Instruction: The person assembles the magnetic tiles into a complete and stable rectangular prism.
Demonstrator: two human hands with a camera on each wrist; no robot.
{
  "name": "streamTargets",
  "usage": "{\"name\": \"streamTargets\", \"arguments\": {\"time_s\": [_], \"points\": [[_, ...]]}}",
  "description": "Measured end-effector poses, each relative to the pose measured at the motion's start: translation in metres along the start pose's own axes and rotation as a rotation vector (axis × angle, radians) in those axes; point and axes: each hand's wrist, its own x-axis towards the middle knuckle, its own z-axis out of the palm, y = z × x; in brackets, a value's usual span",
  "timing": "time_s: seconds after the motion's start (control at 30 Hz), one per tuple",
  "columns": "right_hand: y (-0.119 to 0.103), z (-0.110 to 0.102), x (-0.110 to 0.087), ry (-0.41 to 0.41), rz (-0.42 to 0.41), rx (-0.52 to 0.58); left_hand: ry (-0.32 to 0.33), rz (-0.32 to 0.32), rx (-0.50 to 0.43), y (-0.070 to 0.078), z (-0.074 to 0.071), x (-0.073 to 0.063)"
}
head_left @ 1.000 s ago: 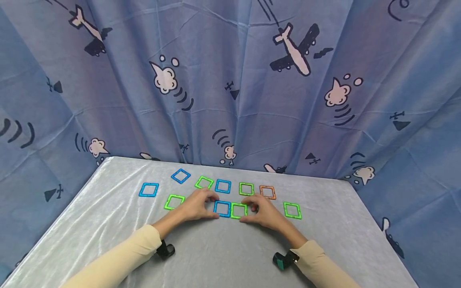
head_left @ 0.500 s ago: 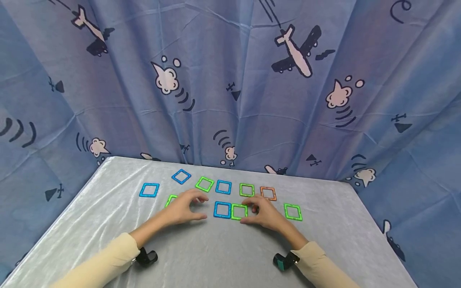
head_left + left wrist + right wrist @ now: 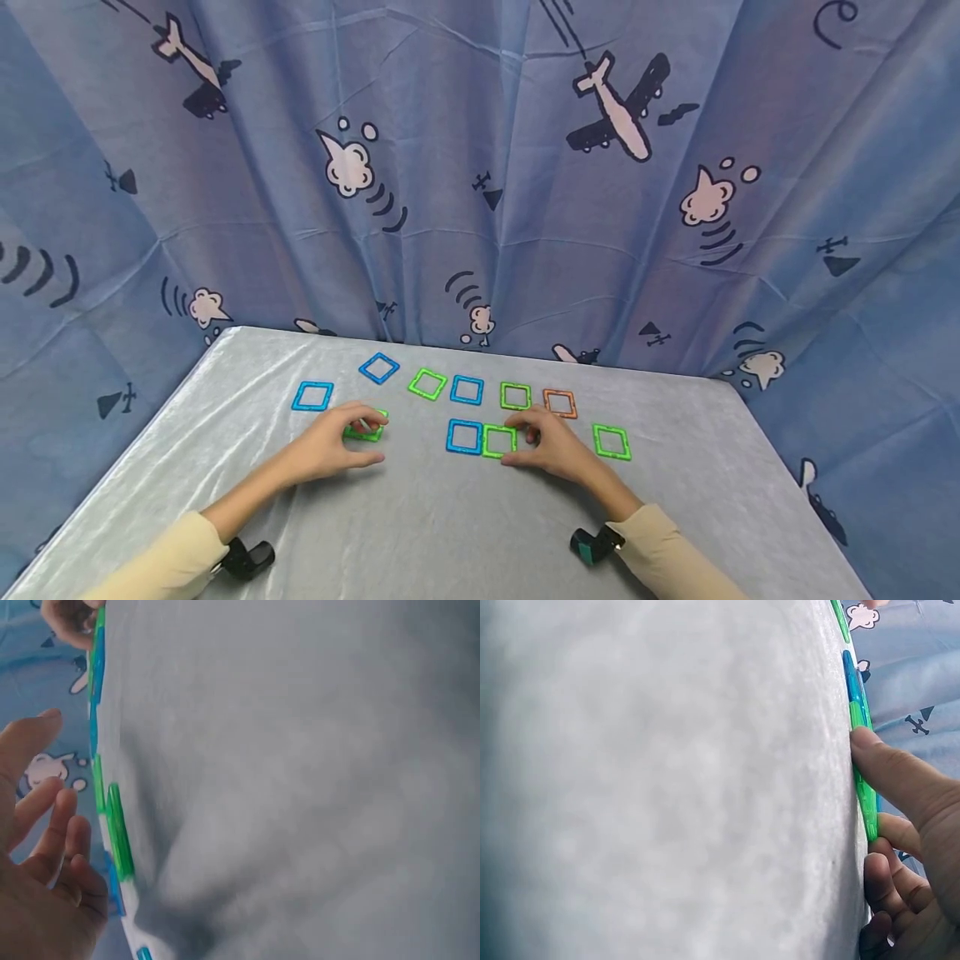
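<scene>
In the head view my right hand (image 3: 555, 443) pinches a green square magnetic tile frame (image 3: 486, 442) between thumb and fingers at its right side. That tile lies flat with its left edge against a blue square tile (image 3: 463, 451). The right wrist view shows the thumb at the edge of the green tile (image 3: 865, 799). My left hand (image 3: 326, 446) is over another green tile (image 3: 363, 437), fingers loosely bent with a gap to the thumb, partly covering that tile. In the left wrist view the left hand (image 3: 45, 877) holds nothing, and a green tile (image 3: 118, 832) lies beyond its fingers.
Along the back lie two blue tiles (image 3: 311, 408) (image 3: 467, 403) and a blue tile turned like a diamond (image 3: 365, 367). Two green tiles (image 3: 427, 371) (image 3: 515, 407) and an orange tile (image 3: 561, 392) are there too. A green tile (image 3: 612, 456) sits right. A patterned curtain (image 3: 420, 167) hangs behind the table (image 3: 450, 533).
My left hand has drawn away from the blue tile and moved left, over the green tile at left. The right hand stays at its green tile.
</scene>
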Motion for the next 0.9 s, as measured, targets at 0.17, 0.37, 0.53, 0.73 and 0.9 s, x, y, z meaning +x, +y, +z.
{"name": "streamTargets", "arguments": {"time_s": [0.17,0.37,0.53,0.73,0.9], "points": [[0.001,-0.001,-0.001,0.010,-0.002,-0.008,0.036,0.012,0.010,-0.001,-0.009,-0.008],[0.001,0.000,0.000,0.005,-0.001,-0.009,0.084,0.034,0.046,-0.007,-0.021,-0.017],[0.000,0.002,0.000,-0.008,0.022,-0.012,0.098,0.036,0.066,-0.014,-0.034,-0.025],[0.000,0.001,0.000,-0.004,0.017,-0.015,0.107,0.011,0.094,-0.022,-0.045,-0.027],[-0.001,0.000,0.000,-0.017,0.028,-0.021,0.114,0.000,0.100,-0.032,-0.048,-0.027]]}}
